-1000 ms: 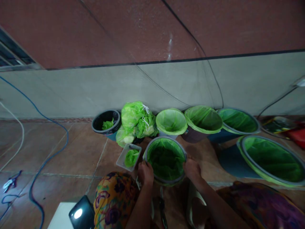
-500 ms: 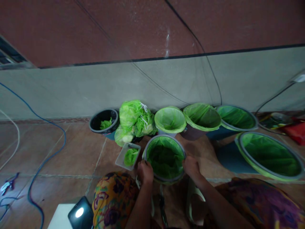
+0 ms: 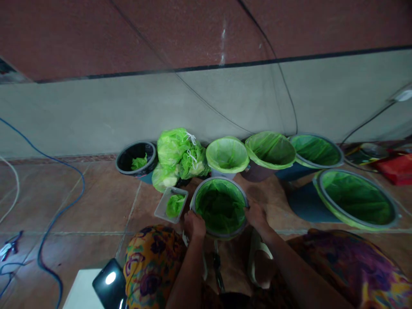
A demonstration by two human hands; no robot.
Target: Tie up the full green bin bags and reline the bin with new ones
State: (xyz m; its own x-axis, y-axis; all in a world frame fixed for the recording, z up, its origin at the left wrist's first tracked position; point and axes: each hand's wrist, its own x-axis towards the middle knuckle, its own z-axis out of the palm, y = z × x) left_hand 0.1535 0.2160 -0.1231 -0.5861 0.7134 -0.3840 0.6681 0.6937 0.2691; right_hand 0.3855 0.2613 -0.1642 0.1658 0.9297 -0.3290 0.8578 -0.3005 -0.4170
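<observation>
Between my knees stands a round trash bin with a grey rim, lined with a green plastic bag. My left hand is closed on its left edge. My right hand is closed on the right edge. Fingertips are partly hidden, so I cannot tell how much of the bag each hand pinches. Left of the bin, a clear plastic tub holds a crumpled green bag. Several green bags with white ties lie piled behind the tub.
Along the wall stand a black-lined bin and several green-lined bins. Another green-lined bin leans at right. A blue cable crosses the tiled floor. A phone lies at lower left, keys beyond it.
The view has shifted slightly, so everything sits a little higher and mostly further left. Both hands keep their hold on the bin's edges.
</observation>
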